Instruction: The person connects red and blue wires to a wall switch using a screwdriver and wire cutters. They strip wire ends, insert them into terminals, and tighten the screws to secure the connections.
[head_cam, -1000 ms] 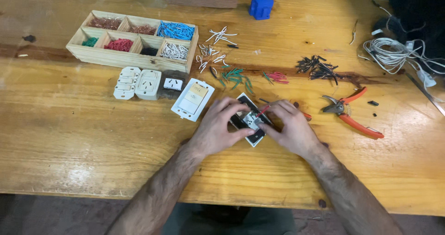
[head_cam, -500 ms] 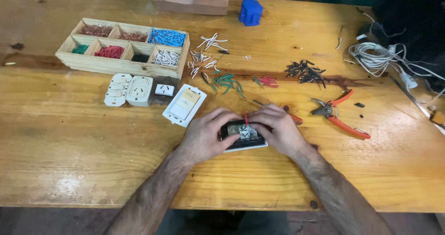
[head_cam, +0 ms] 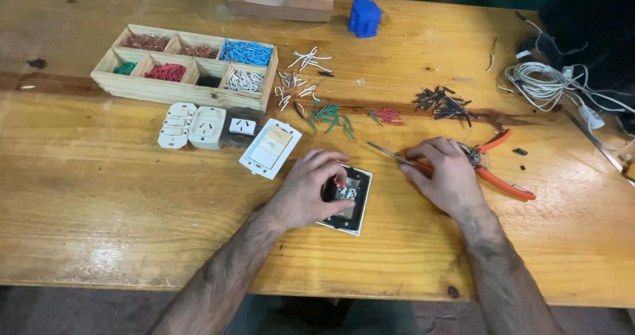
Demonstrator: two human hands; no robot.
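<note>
A wooden surface (head_cam: 99,176) seen from above. The left hand (head_cam: 307,189) presses on a black switch module (head_cam: 349,201) with exposed wiring. The right hand (head_cam: 446,173) grips a screwdriver (head_cam: 390,153) beside orange pliers (head_cam: 499,173). A wooden compartment tray (head_cam: 185,77) of coloured wire pieces sits behind white outlets (head_cam: 192,125).

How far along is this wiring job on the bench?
Looks mid-way. Done: cut wire pieces sit sorted in the wooden tray, and more lie in loose piles on the table. In hand: the left hand steadies the black-backed switch plate, where a red wire shows; the right hand picks up a screwdriver beside the orange pliers. Left: the white sockets and white switch plate lie untouched.
</note>
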